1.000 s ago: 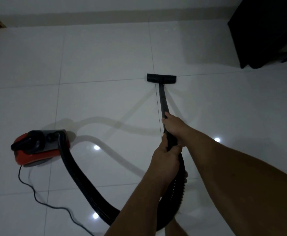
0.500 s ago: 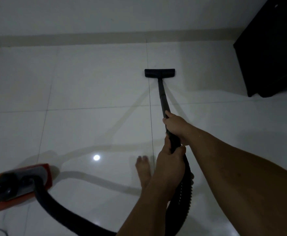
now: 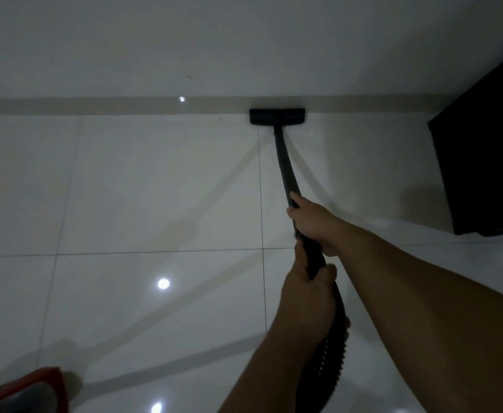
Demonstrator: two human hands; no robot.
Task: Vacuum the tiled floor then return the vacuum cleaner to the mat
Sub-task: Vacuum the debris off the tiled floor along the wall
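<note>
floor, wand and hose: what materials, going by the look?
Floor: glazed ceramic or porcelain tile, likely; glossy, mirrors ceiling lights, thin grout lines.
Wand: matte black, rigid, straight; plastic or painted metal, cannot tell which.
Hose: black ribbed flexible plastic, going by the corrugations.

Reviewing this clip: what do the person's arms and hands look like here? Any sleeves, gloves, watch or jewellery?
Both forearms are bare as far as the frame shows; no sleeve edge comes into view. The left hand and the right hand wear no gloves. No watch, bracelet or ring is visible on either wrist or on the fingers that show, though the dim light hides fine detail. Nothing marks or covers the arms.
</note>
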